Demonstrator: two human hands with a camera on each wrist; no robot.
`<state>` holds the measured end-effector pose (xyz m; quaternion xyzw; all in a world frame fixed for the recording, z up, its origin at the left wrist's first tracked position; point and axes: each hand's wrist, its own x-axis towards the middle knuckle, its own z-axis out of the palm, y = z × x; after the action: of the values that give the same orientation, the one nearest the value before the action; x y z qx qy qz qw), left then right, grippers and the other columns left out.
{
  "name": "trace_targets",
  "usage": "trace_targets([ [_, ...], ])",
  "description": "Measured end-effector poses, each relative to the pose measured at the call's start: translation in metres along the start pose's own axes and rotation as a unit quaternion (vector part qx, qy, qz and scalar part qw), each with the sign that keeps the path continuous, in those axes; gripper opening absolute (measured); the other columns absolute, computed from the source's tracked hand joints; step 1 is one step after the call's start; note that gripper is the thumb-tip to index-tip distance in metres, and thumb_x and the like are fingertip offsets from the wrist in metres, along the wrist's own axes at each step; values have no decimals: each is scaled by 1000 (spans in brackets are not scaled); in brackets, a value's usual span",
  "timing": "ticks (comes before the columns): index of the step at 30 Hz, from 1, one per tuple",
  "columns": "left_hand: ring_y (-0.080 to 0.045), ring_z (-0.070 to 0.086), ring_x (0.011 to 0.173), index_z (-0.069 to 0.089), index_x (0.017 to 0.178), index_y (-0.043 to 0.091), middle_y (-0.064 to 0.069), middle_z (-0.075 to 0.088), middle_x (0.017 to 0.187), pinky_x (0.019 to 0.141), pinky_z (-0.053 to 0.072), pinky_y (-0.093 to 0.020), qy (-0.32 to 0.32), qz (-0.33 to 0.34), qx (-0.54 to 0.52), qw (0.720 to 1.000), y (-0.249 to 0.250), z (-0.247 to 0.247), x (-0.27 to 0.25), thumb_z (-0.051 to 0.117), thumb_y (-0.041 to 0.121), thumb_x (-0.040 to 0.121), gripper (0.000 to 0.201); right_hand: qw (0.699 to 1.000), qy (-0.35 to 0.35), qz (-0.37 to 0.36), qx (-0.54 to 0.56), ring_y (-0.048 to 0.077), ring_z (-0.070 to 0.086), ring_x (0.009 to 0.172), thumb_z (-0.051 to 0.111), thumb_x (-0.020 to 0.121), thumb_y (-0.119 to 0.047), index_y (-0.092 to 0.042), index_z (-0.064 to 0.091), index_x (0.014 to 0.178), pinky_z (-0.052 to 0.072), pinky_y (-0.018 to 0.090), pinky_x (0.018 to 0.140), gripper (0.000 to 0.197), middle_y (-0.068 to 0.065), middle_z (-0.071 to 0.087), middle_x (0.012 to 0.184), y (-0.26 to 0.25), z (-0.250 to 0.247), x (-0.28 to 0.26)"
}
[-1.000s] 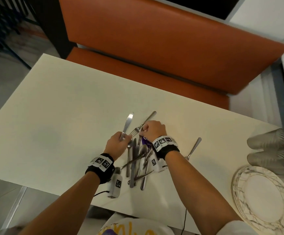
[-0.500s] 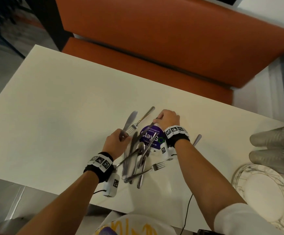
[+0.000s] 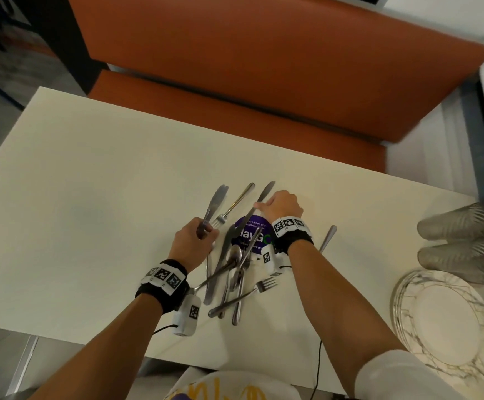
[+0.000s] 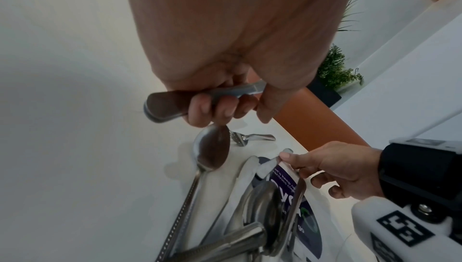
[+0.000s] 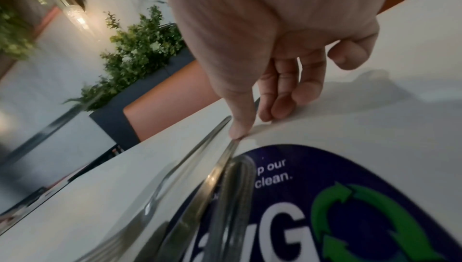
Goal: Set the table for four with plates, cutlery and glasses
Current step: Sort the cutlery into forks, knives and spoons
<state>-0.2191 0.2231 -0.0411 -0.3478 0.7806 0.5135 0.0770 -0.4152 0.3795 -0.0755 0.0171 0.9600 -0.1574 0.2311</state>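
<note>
A pile of knives, forks and spoons (image 3: 232,281) lies on the white table (image 3: 90,212), partly over a round purple sticker (image 3: 253,226). My left hand (image 3: 203,235) grips the handle of a table knife (image 3: 216,202) left of the pile, blade pointing away; the left wrist view shows my fingers (image 4: 200,112) curled round that handle (image 4: 170,104). My right hand (image 3: 259,206) pinches the blade of a second knife (image 3: 265,192) at the pile's far end, thumb (image 5: 237,129) on the metal (image 5: 220,165). A stack of marbled plates (image 3: 408,321) and ribbed glasses (image 3: 462,229) sit at the right.
A single fork (image 3: 235,203) lies between the two knives, and a lone handle (image 3: 327,238) rests right of my right wrist. An orange bench (image 3: 263,82) runs along the table's far side. The left half of the table shows bare white surface.
My right hand has moved away and to the right with the second knife, uncovering the purple sticker. The left hand has kept its knife in about the same place.
</note>
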Motion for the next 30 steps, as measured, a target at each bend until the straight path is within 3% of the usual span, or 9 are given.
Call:
trace_targets([
  [3, -2, 68, 67, 61, 95, 22, 3, 76, 74, 63, 45, -14, 2, 4, -1, 1000, 0, -5, -1, 68, 30, 96, 11, 997, 26, 37, 66, 26, 70, 77, 77, 78, -56, -17, 75, 84, 60, 43, 80, 40, 3, 74, 87, 2, -5, 7],
  [8, -2, 70, 68, 61, 96, 21, 2, 77, 75, 68, 47, -18, 2, 13, -9, 1000, 3, -12, 2, 67, 29, 97, 11, 993, 35, 42, 105, 27, 71, 83, 84, 75, -45, -9, 70, 96, 62, 40, 76, 44, 8, 70, 98, -5, -4, 12],
  [10, -7, 71, 71, 61, 97, 22, 2, 76, 77, 67, 47, -17, 4, 14, -4, 1000, 5, -14, 4, 67, 31, 98, 11, 992, 35, 46, 109, 29, 71, 87, 84, 79, -34, -6, 70, 99, 62, 39, 77, 37, 12, 70, 104, -10, -4, 16],
  [14, -4, 62, 70, 64, 97, 22, 8, 68, 75, 62, 41, -14, 12, 18, 10, 1000, 14, -18, 6, 67, 29, 98, 8, 995, 53, 26, 78, 29, 73, 81, 74, 87, -12, -3, 76, 99, 59, 29, 63, 15, 15, 74, 97, -11, -14, 25],
  [18, -3, 56, 68, 64, 97, 21, 11, 61, 73, 62, 39, -16, 15, 19, 25, 999, 17, -20, 9, 64, 31, 99, 10, 998, 52, -27, -5, 31, 61, 107, 69, 87, -3, -7, 74, 104, 59, 43, 86, 18, 14, 61, 116, 3, -23, 35],
  [21, -7, 55, 67, 60, 90, 20, 7, 59, 71, 63, 40, -22, 12, 12, 13, 1000, 19, -16, 11, 58, 34, 102, 19, 996, 33, -52, -67, 30, 51, 116, 64, 88, 0, -8, 68, 111, 51, 43, 96, 24, 13, 58, 118, 15, -22, 34],
  [24, -8, 59, 64, 63, 93, 20, 4, 63, 69, 65, 43, -23, 9, 1, -22, 1000, 19, -13, 14, 52, 30, 105, 19, 991, 13, -68, -114, 32, 51, 117, 65, 89, -5, -4, 62, 119, 49, 40, 98, 30, 16, 58, 121, 21, -21, 31],
  [27, -4, 54, 47, 69, 109, 14, 0, 62, 68, 48, 41, -14, 7, -7, -90, 996, 20, -10, 15, 41, 18, 109, 28, 988, 0, -77, -130, 32, 52, 117, 67, 89, -9, -2, 61, 118, 50, 39, 96, 31, 17, 57, 122, 22, -25, 24],
  [30, -6, 48, 41, 68, 108, 10, -1, 57, 64, 37, 35, -15, -3, -8, -108, 994, 23, -10, 13, 37, 16, 110, 31, 993, -20, -64, -99, 30, 64, 105, 71, 88, -15, -2, 69, 111, 55, 37, 91, 26, 15, 67, 114, 23, -31, 21],
])
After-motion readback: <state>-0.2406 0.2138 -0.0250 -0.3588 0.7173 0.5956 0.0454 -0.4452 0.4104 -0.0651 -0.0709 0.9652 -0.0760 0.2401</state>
